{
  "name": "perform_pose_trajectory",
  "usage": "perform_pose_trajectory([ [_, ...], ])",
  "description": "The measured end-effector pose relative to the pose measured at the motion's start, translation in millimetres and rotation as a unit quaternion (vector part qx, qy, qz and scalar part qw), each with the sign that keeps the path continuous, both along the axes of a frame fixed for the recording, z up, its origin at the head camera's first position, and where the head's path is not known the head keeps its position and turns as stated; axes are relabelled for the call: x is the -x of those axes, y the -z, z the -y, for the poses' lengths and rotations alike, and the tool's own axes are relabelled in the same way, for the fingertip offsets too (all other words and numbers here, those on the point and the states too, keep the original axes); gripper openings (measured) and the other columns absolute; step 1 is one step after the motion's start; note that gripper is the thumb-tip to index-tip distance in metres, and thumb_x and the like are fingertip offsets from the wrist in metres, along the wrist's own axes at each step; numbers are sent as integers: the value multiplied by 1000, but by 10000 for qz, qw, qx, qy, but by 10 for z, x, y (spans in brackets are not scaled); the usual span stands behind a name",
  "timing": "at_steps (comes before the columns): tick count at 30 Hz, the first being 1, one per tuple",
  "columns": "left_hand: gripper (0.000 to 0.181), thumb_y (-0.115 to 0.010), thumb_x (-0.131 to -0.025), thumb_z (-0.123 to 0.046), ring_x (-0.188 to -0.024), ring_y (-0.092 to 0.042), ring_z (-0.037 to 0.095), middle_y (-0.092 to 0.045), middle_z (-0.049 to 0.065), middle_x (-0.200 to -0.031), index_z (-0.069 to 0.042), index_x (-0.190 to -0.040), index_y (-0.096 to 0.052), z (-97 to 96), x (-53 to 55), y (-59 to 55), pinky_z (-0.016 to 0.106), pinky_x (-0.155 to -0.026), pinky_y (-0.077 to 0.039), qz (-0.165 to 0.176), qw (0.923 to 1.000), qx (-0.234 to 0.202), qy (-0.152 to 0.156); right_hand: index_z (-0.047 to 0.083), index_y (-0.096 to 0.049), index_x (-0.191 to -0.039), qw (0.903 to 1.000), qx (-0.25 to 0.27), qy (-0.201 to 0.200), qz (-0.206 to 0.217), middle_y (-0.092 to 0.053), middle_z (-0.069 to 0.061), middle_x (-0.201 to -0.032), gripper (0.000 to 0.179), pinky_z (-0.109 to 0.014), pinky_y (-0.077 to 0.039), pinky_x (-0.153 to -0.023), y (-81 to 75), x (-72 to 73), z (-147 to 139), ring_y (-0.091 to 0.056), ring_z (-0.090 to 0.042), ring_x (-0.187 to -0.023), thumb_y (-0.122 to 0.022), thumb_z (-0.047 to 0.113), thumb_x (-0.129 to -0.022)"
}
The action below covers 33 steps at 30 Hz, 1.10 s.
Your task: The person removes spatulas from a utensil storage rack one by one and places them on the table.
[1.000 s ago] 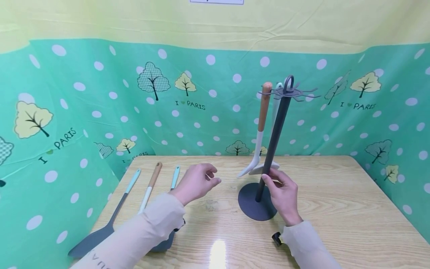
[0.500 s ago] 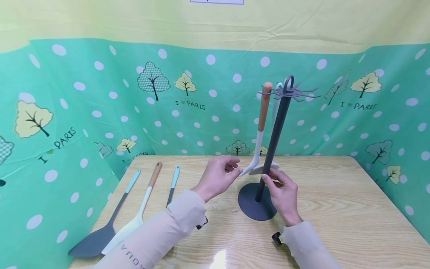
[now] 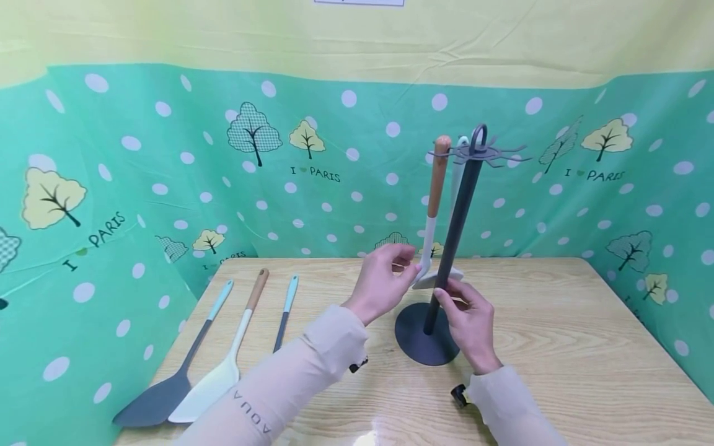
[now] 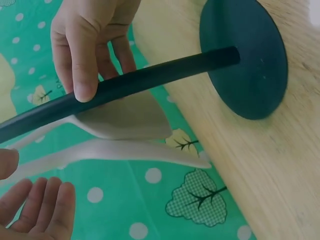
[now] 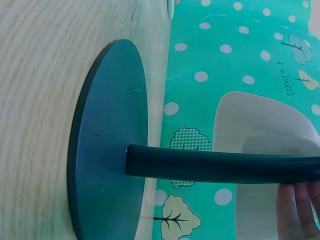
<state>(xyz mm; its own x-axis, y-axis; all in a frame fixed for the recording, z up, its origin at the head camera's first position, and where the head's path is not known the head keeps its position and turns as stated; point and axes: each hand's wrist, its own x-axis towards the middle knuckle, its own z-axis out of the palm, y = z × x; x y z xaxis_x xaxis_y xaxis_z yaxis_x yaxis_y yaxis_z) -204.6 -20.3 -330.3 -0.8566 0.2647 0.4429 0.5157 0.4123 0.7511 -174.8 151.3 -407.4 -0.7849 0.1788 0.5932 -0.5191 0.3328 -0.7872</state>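
Note:
My right hand holds the black pole of a utensil stand low down, thumb on one side and fingers behind. Two white-headed utensils hang from the hooked ring at its top. One is a spatula with a brown handle, its curved head low at the left; the other, with a pale mint handle, hangs behind the pole, its broad white head partly covered. At the brown-handled spatula's head is my left hand. In the left wrist view, its thumb and fingers are spread around the white shaft with a gap.
On the table's left lie a dark turner with a mint handle, a white turner with a brown handle and a mint-handled utensil, its lower end hidden by my left sleeve. A patterned green curtain hangs behind the table.
My left hand has moved right and slightly up, from above the left part of the table to the hanging spatula's head. My right hand and the stand have stayed put.

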Motion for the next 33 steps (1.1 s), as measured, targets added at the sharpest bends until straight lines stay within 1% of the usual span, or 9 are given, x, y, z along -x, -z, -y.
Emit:
perform_pose_trajectory([
  [3, 32, -65, -90, -14, -98, -61, 17, -63, 8, -109, -3, -120, -62, -54, 38, -5, 24, -85, -52, 19, 9999, -152, -56, 1, -70, -107, 10000, -19, 7, -10, -68, -10, -91, 23, -20, -54, -72, -1, 3, 1, -65, -9, -81, -71, 3, -84],
  [7, 37, -63, -92, -14, -105, -61, 19, -62, 10, -116, -4, -128, -58, -116, 99, 3, 20, -87, -49, 58, 9994, -320, -95, 0, -70, -107, 10000, -35, 16, -42, -68, -11, -91, 23, -20, -54, -72, -6, 5, 5, -66, -12, -81, -71, 2, -84],
  [11, 41, -59, -95, -12, -112, -59, 23, -60, 10, -122, -6, -135, -53, -185, 149, 8, 22, -91, -48, 212, 9986, -473, -51, -1, -70, -107, 10000, -21, 25, -69, -68, -11, -90, 23, -20, -55, -72, -9, 6, 9, -66, -14, -80, -71, 1, -84],
  [14, 43, -57, -96, -10, -115, -58, 22, -60, 8, -126, -7, -138, -50, -239, 174, 4, 22, -94, -46, 367, 9974, -611, 42, -1, -70, -107, 10000, -10, 32, -86, -69, -12, -90, 23, -21, -55, -71, -8, 9, 10, -66, -14, -80, -71, 1, -84],
  [18, 37, -56, -96, -7, -109, -60, 13, -63, 4, -119, -9, -133, -55, -300, 203, -10, 22, -93, -46, 474, 9953, -823, 167, -1, -70, -106, 9999, 8, 21, -111, -69, -12, -90, 23, -22, -55, -71, -4, 14, 7, -66, -14, -81, -71, 0, -83],
  [22, 31, -55, -96, -6, -98, -61, 7, -66, 1, -107, -11, -126, -61, -335, 233, -14, 22, -89, -48, 633, 9934, -937, 169, 0, -70, -106, 9999, -14, 46, -102, -69, -11, -90, 23, -22, -55, -71, 0, 14, -2, -65, -12, -81, -71, 1, -83],
  [25, 29, -55, -96, -6, -94, -61, 7, -65, 1, -104, -10, -125, -61, -333, 246, -20, 24, -86, -49, 691, 9928, -968, 134, 0, -70, -106, 9999, -2, 38, -96, -69, -10, -90, 23, -22, -55, -71, 1, 16, -5, -66, -11, -81, -71, 2, -84],
  [30, 26, -53, -97, -6, -88, -59, 11, -65, 7, -100, -8, -121, -61, -301, 246, -18, 26, -79, -50, 588, 9943, -881, 118, -1, -70, -107, 9999, 1, -8, -139, -69, -11, -90, 23, -22, -56, -71, -1, 17, -3, -66, -14, -81, -71, 1, -84],
  [33, 23, -52, -97, -5, -87, -59, 12, -65, 8, -99, -6, -118, -62, -281, 239, -18, 25, -78, -51, 560, 9947, -854, 118, -1, -70, -106, 9999, -7, -6, -166, -69, -12, -90, 23, -22, -55, -71, -4, 12, 1, -66, -15, -80, -71, 1, -84],
])
